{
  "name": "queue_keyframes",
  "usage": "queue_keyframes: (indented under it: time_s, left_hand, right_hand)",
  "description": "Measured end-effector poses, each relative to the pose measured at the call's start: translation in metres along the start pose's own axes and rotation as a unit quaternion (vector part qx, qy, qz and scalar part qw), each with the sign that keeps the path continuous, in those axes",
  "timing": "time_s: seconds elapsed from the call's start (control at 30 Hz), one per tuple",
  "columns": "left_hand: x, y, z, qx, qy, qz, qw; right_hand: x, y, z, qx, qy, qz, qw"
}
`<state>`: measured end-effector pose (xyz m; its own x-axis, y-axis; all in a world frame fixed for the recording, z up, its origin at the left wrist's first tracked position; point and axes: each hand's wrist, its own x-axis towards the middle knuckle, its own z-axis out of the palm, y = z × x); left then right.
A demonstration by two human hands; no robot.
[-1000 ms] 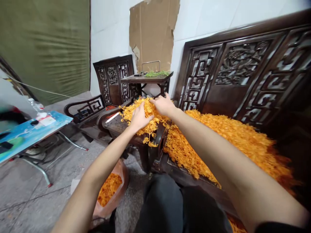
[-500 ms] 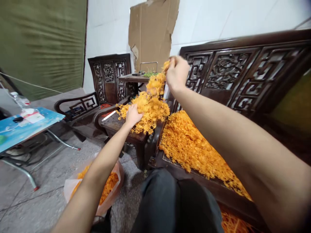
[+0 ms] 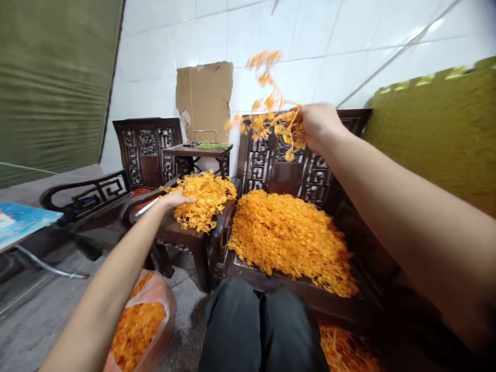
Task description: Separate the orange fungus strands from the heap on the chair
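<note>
My right hand [image 3: 320, 124] is raised before the wall, its fingers pinched on an orange branching plastic flower sprig [image 3: 267, 121], which is smeared by motion. My left hand [image 3: 176, 199] lies at the left side of a tangled heap of the same orange sprigs [image 3: 205, 199], thumb stretched out; its other fingers are partly hidden. That heap rests on a small dark wooden side table [image 3: 166, 227]. A larger, denser pile of orange pieces [image 3: 287, 232] covers the seat of the wooden bench to the right.
A pinkish plastic bag [image 3: 166, 305] of orange pieces stands on the floor, lower left. More orange strands [image 3: 344, 349] lie under the bench. A blue folding table [image 3: 29, 222] is at far left. Behind are a wooden chair [image 3: 149, 150], a small stand [image 3: 197, 151] and cardboard [image 3: 205, 98].
My right hand has moved right, and its sprig has come away from the heap. My left hand stays at the heap. The view has shifted right and tilted up.
</note>
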<state>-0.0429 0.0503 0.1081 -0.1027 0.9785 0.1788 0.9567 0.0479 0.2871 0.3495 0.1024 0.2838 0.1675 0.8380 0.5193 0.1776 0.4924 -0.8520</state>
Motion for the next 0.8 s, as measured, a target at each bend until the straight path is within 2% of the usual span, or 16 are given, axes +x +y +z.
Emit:
queue_keyframes:
  time_s: [0.07, 0.1, 0.13, 0.2, 0.23, 0.27, 0.33, 0.4, 0.43, 0.53, 0.6, 0.7, 0.8]
  left_hand:
    - [-0.007, 0.011, -0.03, 0.04, -0.009, -0.017, 0.999]
    - [-0.014, 0.023, -0.042, 0.053, 0.007, -0.019, 0.998]
    - [-0.024, 0.04, -0.051, 0.063, 0.042, -0.002, 0.997]
    - [-0.051, 0.09, -0.057, 0.03, 0.199, 0.132, 0.971]
    - [-0.066, 0.121, -0.053, -0.023, 0.236, 0.198, 0.951]
    - [-0.08, 0.153, -0.045, -0.074, 0.226, 0.259, 0.936]
    - [-0.099, 0.212, -0.016, -0.131, 0.164, 0.348, 0.914]
    - [-0.103, 0.257, 0.023, -0.148, 0.117, 0.377, 0.907]
    - [-0.1, 0.271, 0.043, -0.151, 0.098, 0.369, 0.912]
    - [-0.085, 0.288, 0.092, -0.096, 0.098, 0.35, 0.927]
    - [-0.075, 0.288, 0.112, -0.023, 0.126, 0.38, 0.916]
    - [-0.065, 0.281, 0.127, 0.067, 0.122, 0.428, 0.893]
    - [-0.058, 0.272, 0.132, 0.092, 0.068, 0.415, 0.903]
  right_hand:
    - [-0.033, 0.012, -0.028, -0.031, -0.026, 0.004, 0.999]
    - [-0.048, 0.02, -0.041, -0.055, -0.039, 0.006, 0.998]
    - [-0.063, 0.027, -0.053, -0.088, -0.056, 0.006, 0.994]
    - [-0.089, 0.043, -0.071, -0.168, -0.102, -0.005, 0.98]
    - [-0.101, 0.051, -0.078, -0.206, -0.126, -0.018, 0.97]
    - [-0.112, 0.059, -0.084, -0.234, -0.146, -0.035, 0.96]
    - [-0.131, 0.074, -0.093, -0.248, -0.168, -0.064, 0.952]
    - [-0.147, 0.092, -0.1, -0.202, -0.175, -0.072, 0.961]
    - [-0.154, 0.102, -0.104, -0.169, -0.176, -0.071, 0.967]
    - [-0.172, 0.133, -0.117, -0.138, -0.175, -0.086, 0.971]
    - [-0.182, 0.152, -0.124, -0.186, -0.193, -0.094, 0.959]
    - [-0.191, 0.176, -0.13, -0.201, -0.265, -0.025, 0.943]
    - [-0.196, 0.193, -0.133, -0.143, -0.325, 0.059, 0.933]
